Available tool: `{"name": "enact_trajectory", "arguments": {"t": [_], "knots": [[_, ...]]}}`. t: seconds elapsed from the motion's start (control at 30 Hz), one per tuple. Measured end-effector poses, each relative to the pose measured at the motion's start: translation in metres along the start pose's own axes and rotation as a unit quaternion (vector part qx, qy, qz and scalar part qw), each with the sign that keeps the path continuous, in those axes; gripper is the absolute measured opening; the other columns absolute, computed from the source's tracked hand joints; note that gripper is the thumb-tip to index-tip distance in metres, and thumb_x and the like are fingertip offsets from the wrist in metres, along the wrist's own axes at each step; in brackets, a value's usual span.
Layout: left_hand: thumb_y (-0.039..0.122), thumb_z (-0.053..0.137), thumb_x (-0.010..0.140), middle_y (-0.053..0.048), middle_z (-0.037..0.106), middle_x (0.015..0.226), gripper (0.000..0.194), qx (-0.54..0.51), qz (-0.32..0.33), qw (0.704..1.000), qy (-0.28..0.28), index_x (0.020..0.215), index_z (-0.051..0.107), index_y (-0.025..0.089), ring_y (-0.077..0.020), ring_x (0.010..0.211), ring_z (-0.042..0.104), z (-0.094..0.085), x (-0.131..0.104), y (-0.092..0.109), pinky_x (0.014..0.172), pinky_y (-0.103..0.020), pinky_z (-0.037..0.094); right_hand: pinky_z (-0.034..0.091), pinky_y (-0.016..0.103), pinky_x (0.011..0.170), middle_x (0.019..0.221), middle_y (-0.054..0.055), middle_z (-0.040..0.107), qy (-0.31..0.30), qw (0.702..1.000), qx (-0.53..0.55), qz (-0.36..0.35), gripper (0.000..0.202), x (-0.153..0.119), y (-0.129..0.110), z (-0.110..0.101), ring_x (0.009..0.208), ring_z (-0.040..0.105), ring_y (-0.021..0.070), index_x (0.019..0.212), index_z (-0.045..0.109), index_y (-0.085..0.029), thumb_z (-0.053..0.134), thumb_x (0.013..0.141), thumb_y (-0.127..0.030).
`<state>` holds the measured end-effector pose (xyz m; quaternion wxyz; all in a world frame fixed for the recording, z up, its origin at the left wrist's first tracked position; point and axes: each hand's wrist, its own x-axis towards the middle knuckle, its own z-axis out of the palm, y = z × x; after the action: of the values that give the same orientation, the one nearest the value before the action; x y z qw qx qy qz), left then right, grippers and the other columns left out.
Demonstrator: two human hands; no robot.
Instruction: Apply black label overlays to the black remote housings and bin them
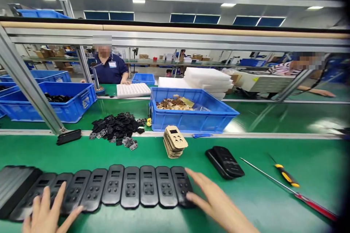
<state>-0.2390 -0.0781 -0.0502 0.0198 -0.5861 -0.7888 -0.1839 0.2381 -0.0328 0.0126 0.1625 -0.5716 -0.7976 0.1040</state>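
Observation:
A row of several black remote-like housings (149, 187) lies side by side on the green table, each with a small window and round buttons. My left hand (49, 209) rests over the left part of the row, fingers spread. At the right end, my right hand (210, 196) touches the last housing (181, 185), thumb and fingers apart around its right edge. A stack of black housings (16, 185) sits at the far left. Behind the row stand a stack of beige cut-out plates (175, 140) and a heap of small black button pads (116, 125).
Right of the row lie black devices (225, 162), a yellow-black screwdriver (286, 175) and a long red-handled screwdriver (314, 205). Blue bins (191, 120) stand behind, under a metal frame (30, 76). A person (112, 69) sits opposite; another leans in at the right.

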Motion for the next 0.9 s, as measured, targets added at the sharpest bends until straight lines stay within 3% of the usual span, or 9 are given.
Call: {"name": "enact_trajectory", "arguments": {"t": [0.1,0.23,0.37,0.47,0.6,0.7,0.77,0.83,0.9], "knots": [[0.052,0.046,0.081,-0.018,0.022,0.15,0.065,-0.047,0.091,0.994,0.028,0.137,0.041,0.019,-0.0427,0.136,0.02,-0.007,0.009,0.035,0.1,-0.062,0.033,0.054,0.04,0.083,0.114,0.013,0.063,0.11,0.993,-0.031,-0.033,0.037,0.042,0.001,-0.022,0.099,0.06,0.0254,0.125,0.05,-0.017,0.05,0.091,-0.03],[0.043,0.051,0.085,-0.009,0.031,0.149,0.054,-0.109,0.216,0.97,0.003,0.136,0.041,0.03,-0.0332,0.135,0.031,-0.024,0.017,0.094,0.101,-0.053,0.039,0.05,0.049,0.085,0.129,0.012,0.056,0.143,0.985,-0.053,-0.081,0.036,0.084,0.003,-0.027,0.103,0.052,0.0312,0.122,0.056,-0.018,0.056,0.087,-0.023],[0.037,0.054,0.086,-0.008,0.041,0.144,0.049,-0.148,0.282,0.947,-0.053,0.134,0.044,0.033,-0.0299,0.127,0.044,-0.037,0.017,0.133,0.093,-0.045,0.049,0.055,0.041,0.066,0.11,0.005,0.069,0.168,0.977,-0.055,-0.114,0.026,0.083,0.005,-0.028,0.077,0.056,0.0253,0.108,0.066,-0.026,0.046,0.091,-0.022],[0.034,0.057,0.084,-0.005,0.05,0.137,0.045,-0.199,0.307,0.926,-0.094,0.128,0.051,0.036,-0.0271,0.12,0.052,-0.037,0.019,0.156,0.093,-0.043,0.05,0.053,0.039,0.068,0.106,0.006,0.07,0.23,0.966,-0.038,-0.113,0.032,0.071,0.005,-0.032,0.076,0.058,0.024,0.113,0.064,-0.025,0.039,0.094,-0.021],[0.034,0.055,0.085,-0.006,0.059,0.128,0.041,-0.379,0.245,0.874,-0.179,0.125,0.054,0.031,-0.0234,0.114,0.057,-0.026,0.032,0.197,0.097,-0.042,0.047,0.052,0.035,0.071,0.092,0.007,0.071,0.352,0.919,0.174,-0.023,0.027,0.067,-0.009,-0.029,0.073,0.062,0.0216,0.113,0.064,-0.022,0.05,0.091,-0.03],[0.041,0.059,0.082,-0.011,0.067,0.107,0.042,-0.566,0.137,0.769,-0.265,0.116,0.06,0.018,-0.0184,0.087,0.065,-0.014,0.046,0.226,0.078,-0.033,0.055,0.053,0.031,0.071,0.081,0.005,0.068,0.266,0.888,0.374,0.034,0.035,0.071,-0.023,-0.015,0.073,0.063,0.0209,0.111,0.064,-0.019,0.058,0.085,-0.041],[0.045,0.067,0.074,-0.008,0.069,0.083,0.041,-0.636,0.07,0.707,-0.302,0.099,0.064,0.013,-0.0136,0.066,0.063,-0.008,0.052,0.237,0.06,-0.025,0.053,0.052,0.029,0.071,0.072,0.002,0.064,0.188,0.873,0.449,0.043,0.041,0.074,-0.029,-0.003,0.072,0.062,0.0194,0.113,0.062,-0.018,0.059,0.083,-0.045],[0.046,0.073,0.068,-0.004,0.065,0.065,0.038,-0.661,0.025,0.677,-0.322,0.082,0.064,0.011,-0.0099,0.053,0.058,-0.003,0.053,0.24,0.049,-0.02,0.047,0.051,0.027,0.068,0.066,-0.001,0.058,0.149,0.864,0.478,0.05,0.042,0.073,-0.029,0.007,0.067,0.059,0.0171,0.115,0.061,-0.019,0.059,0.083,-0.047],[0.044,0.076,0.065,-0.001,0.061,0.057,0.036,-0.659,0.001,0.675,-0.331,0.071,0.061,0.012,-0.0082,0.047,0.054,0.0,0.051,0.238,0.044,-0.018,0.043,0.049,0.024,0.063,0.066,-0.002,0.055,0.141,0.867,0.475,0.056,0.042,0.07,-0.025,0.016,0.063,0.055,0.0151,0.116,0.06,-0.022,0.059,0.083,-0.047]]}}
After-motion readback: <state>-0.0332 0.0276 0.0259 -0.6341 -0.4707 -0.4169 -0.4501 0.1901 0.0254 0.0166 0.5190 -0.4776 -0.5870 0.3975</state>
